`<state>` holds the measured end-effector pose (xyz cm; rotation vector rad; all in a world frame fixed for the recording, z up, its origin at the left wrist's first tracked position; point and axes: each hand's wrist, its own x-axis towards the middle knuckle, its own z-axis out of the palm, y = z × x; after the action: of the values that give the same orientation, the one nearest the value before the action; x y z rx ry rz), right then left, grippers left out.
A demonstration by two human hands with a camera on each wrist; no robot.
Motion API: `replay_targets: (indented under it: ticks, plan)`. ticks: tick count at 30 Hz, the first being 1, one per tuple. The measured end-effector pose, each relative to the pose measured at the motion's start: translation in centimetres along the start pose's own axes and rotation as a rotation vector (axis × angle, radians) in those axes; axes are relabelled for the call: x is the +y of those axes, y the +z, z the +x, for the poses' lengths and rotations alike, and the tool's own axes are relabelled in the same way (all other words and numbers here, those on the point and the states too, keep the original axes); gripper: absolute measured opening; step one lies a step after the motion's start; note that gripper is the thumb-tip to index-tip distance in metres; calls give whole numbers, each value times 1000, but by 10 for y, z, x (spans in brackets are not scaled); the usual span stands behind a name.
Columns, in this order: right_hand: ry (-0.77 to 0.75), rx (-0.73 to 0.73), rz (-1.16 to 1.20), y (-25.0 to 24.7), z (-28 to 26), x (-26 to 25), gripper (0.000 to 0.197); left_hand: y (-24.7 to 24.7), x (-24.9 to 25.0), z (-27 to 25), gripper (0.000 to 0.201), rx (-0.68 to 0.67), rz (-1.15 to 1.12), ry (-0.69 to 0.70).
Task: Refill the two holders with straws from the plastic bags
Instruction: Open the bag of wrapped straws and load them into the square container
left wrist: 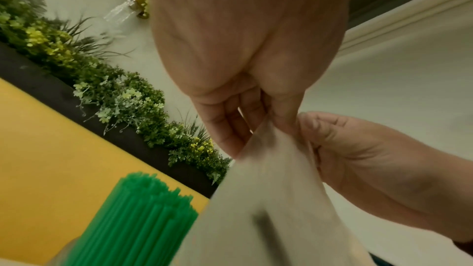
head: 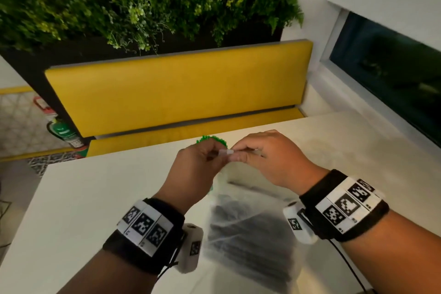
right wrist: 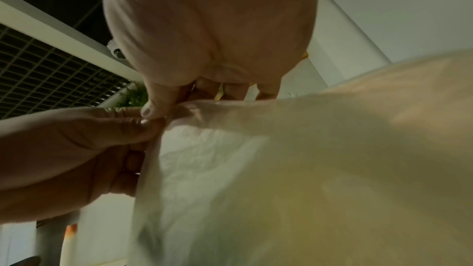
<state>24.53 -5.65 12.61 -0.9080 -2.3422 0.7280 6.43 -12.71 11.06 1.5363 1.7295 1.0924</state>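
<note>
Hands meet above the white tabletop (head: 90, 188), both pinching the top edge of a translucent plastic bag (head: 250, 227) that hangs down from the grip toward the person. The left hand (head: 193, 169) pinches the bag's rim between thumb and curled fingers, and the right hand (head: 269, 160) pinches the same rim just beside it, thumb tips nearly touching. In the left wrist view the left hand (left wrist: 245, 80) holds the gathered film at its fingertips while the right hand (left wrist: 363, 161) grasps the fold next to it, the bag (left wrist: 258, 199) spreading downward below both. In the right wrist view the right hand (right wrist: 204, 43) clamps the bunched edge with its thumb, the left hand (right wrist: 76, 149) holds the neighbouring edge, and the bag (right wrist: 256, 169) fills the lower part of the picture. Dark straws (head: 250, 234) show through the film, lying in the bag's lower part, well below the pinched rim. Green straws (head: 211, 139) stand upright just beyond the left hand; from the left wrist they (left wrist: 143, 213) rise as a dense bundle beside the bag, their container blurred. A yellow bench (head: 176, 93) and a planter of greenery (head: 143, 7) lie behind the tabletop.
</note>
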Motion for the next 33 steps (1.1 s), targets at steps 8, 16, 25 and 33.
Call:
replay_targets:
  ticks: [8,16,25,33]
  plan:
    - [101,-44,-13,-18,-20,3,20,-2,12,0,9,-62,45,79]
    - [398,38,-218,-97,-95,64,6,-38,-13,7,12,37,-210,-120]
    - [426,-129,-279,-108,-111,57,42,-31,-7,-2,6,-37,-183,-66]
    - [483,-165,-4,-71,-71,45,18,-22,-6,-4,10,125,256,173]
